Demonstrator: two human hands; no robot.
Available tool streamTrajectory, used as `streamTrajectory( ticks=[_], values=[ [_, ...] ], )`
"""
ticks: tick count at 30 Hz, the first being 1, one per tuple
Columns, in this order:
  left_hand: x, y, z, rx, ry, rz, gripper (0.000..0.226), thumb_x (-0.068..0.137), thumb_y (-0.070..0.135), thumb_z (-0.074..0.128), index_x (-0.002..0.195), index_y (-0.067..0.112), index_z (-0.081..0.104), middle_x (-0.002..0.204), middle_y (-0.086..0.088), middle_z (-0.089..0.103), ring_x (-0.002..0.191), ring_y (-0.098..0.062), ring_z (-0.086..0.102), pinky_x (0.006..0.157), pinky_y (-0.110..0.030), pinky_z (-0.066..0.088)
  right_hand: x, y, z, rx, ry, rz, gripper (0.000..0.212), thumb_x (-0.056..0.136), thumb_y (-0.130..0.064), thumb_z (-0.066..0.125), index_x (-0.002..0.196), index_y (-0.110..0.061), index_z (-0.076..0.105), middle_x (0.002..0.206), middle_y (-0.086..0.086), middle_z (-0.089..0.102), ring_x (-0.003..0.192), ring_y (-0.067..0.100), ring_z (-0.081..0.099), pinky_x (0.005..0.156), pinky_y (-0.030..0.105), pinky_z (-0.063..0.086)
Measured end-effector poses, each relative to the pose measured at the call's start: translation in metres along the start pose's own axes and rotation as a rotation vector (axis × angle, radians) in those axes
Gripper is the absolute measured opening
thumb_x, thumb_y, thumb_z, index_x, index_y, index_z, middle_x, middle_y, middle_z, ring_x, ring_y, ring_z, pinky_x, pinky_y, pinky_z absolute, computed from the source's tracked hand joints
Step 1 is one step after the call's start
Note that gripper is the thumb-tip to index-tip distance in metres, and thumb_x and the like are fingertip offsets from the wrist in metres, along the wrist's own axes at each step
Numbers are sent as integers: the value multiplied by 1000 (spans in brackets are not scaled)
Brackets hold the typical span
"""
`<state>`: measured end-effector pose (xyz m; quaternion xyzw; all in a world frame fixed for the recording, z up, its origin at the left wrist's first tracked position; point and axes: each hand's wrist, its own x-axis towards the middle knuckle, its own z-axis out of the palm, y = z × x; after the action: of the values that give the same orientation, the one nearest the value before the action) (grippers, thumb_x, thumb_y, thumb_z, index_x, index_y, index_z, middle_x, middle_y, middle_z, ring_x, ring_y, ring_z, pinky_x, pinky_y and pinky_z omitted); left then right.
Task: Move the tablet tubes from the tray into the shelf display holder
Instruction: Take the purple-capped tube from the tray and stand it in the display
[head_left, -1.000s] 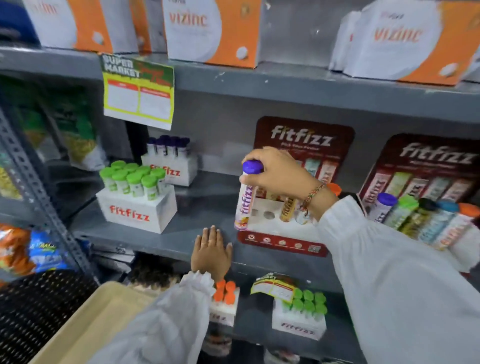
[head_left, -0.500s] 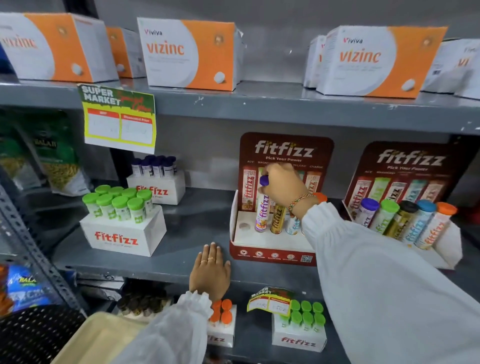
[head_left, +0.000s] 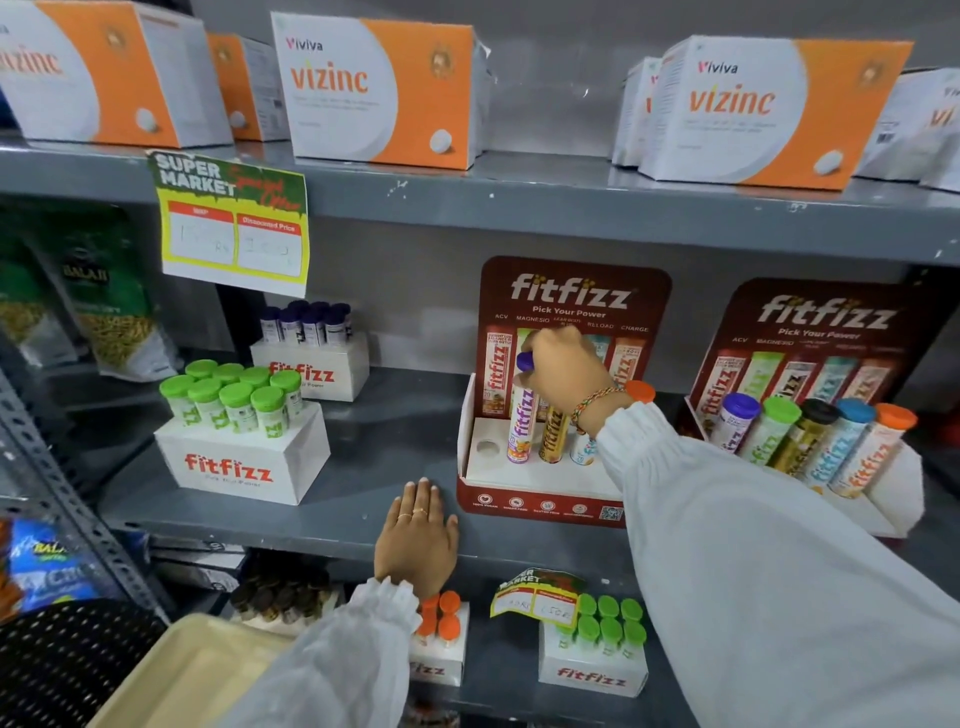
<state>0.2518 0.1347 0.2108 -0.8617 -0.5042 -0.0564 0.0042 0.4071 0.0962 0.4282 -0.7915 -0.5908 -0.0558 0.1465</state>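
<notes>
Grey shelf, holder mid-row. Right hand grips purple-capped tube at cap, base in second slot. Left hand flat on shelf edge, empty. I judge seating step; next: press down, let go, return to tray.

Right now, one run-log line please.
right hand: grip on purple-capped tube | tube in display holder | left hand: flat on shelf
</notes>
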Motion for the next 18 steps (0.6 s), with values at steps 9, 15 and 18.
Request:
streamTrajectory(
  ticks=[9, 15, 18],
  values=[
    [-2, 2, -2, -21, -4, -15, 56, 100, 39, 12, 147, 8, 7, 156, -8, 8, 142, -23, 4, 116, -35, 4, -2, 2, 15, -121, -21, -32, 28, 93, -21, 58, 114, -4, 63, 116, 18, 65, 109, 36, 61, 89, 41, 51],
    [-2, 0, -3, -43, 22, -9, 56, 100, 37, 13, 146, 7, 8, 156, -9, 8, 142, -24, 4, 116, -35, 4, -9, -9, 23, -267, 25, -52, 28, 94, -12, 51, 117, -1, 61, 121, 21, 62, 117, 41, 54, 96, 46, 47],
    [-12, -12, -6, -256, 156, 141, 61, 99, 41, 6, 141, 3, 29, 150, -12, 28, 139, -25, 22, 113, -33, 11, -12, -27, 40, -315, 206, -136, 29, 85, -12, 61, 113, -4, 65, 121, 18, 62, 120, 41, 48, 97, 46, 45]
  ],
)
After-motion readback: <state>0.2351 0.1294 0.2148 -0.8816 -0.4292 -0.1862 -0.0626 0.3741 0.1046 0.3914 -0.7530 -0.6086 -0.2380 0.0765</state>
